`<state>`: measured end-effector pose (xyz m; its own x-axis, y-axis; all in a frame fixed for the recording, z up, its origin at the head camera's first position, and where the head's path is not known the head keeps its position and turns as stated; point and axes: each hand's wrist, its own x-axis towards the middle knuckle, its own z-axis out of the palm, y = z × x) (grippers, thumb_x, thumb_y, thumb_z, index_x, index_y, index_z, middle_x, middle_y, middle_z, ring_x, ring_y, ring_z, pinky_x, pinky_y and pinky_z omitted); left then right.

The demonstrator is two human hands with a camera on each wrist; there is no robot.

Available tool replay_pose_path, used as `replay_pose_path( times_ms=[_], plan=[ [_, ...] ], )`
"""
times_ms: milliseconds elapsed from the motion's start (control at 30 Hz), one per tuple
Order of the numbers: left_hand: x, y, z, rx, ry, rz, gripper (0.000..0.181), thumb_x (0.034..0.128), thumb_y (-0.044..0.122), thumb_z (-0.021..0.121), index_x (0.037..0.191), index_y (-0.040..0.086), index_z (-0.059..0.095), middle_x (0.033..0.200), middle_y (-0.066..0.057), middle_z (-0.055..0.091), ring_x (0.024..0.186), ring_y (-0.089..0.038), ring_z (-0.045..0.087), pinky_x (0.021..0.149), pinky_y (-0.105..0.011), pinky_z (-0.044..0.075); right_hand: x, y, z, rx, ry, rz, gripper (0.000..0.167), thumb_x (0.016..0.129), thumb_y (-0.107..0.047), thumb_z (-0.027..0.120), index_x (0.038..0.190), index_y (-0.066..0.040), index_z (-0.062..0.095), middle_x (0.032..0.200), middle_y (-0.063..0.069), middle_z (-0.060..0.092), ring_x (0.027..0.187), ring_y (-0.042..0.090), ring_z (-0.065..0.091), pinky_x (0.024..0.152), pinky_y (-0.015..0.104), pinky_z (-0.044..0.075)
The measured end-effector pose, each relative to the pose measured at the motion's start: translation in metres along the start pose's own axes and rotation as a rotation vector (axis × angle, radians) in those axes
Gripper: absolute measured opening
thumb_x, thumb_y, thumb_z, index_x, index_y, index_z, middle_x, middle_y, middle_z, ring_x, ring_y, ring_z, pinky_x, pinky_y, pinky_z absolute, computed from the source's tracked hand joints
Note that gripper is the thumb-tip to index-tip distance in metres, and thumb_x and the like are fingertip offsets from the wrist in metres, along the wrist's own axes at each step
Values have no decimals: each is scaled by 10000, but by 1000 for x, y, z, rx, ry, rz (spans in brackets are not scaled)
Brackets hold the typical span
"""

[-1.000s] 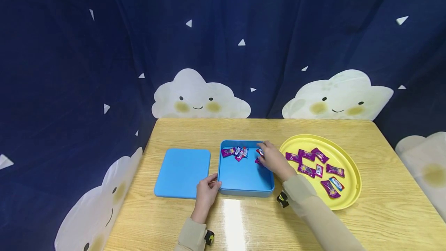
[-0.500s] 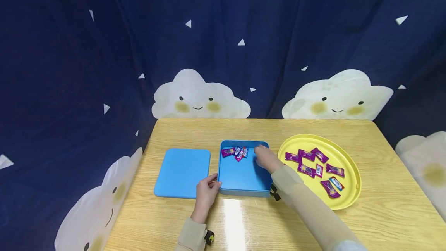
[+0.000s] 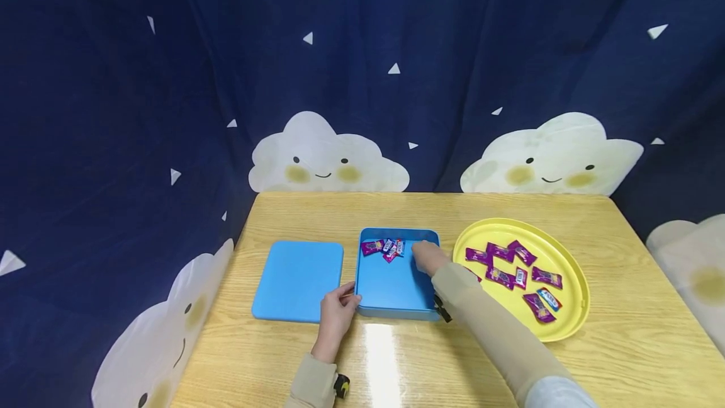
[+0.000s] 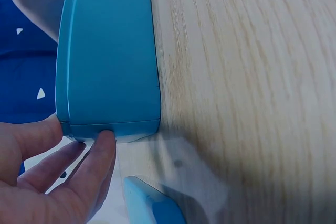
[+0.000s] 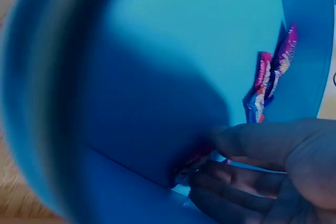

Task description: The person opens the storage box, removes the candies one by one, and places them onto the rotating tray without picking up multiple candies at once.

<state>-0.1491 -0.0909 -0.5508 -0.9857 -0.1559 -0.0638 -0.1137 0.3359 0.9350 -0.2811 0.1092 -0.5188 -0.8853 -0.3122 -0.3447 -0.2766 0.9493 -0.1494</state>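
Note:
My left hand [image 3: 336, 313] grips the front left corner of a shallow blue box [image 3: 391, 288]. In the left wrist view, its thumb lies at the rim and the fingers against the outer wall. My right hand [image 3: 428, 257] reaches down inside the box at its right side. In the right wrist view, its thumb and fingers pinch a small dark-wrapped candy [image 5: 190, 165] at the box floor by the wall; shadow hides much of it. Several purple, pink and blue wrapped candies [image 3: 391, 249] lie together at the back left of the box.
A flat blue lid [image 3: 297, 282] lies left of the box. To the right stands a round yellow tray [image 3: 571, 285] with several purple candies [image 3: 501, 276] and a few lighter ones. My right sleeve [image 3: 481, 307] passes over its left edge. A dark blue curtain hangs behind the table.
My right hand has moved slightly left and lower in the box, and the candies once visible at its fingertips are now hidden in the head view. The left hand has stayed put.

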Motion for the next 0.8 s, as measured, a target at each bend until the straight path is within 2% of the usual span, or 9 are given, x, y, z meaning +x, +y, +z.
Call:
replay_pose_path(
  times_ms=[267,533,800],
  plan=[
    [1,-1,1,-3,0,-5,349,847,31,632,1176,-71,580,1085,-230,618,888,-277,639,667,-271,540,2,1,5,-38,27,-25,98,876,30,524,901,12,617,849,150,618,762,238,549,761,384,498],
    [1,-1,1,-12,2,-7,347,844,23,632,1172,-75,581,1078,-229,621,888,-277,641,666,-270,540,3,0,7,-24,-7,11,127,909,-19,530,1003,15,607,908,151,617,811,246,548,847,399,490],
    [1,-1,1,-9,3,-6,348,843,22,633,1175,-69,583,1083,-228,618,898,-281,640,669,-268,542,4,0,7,-33,-16,5,142,903,4,522,1019,20,603,943,160,618,854,254,560,864,399,480]
  ],
)
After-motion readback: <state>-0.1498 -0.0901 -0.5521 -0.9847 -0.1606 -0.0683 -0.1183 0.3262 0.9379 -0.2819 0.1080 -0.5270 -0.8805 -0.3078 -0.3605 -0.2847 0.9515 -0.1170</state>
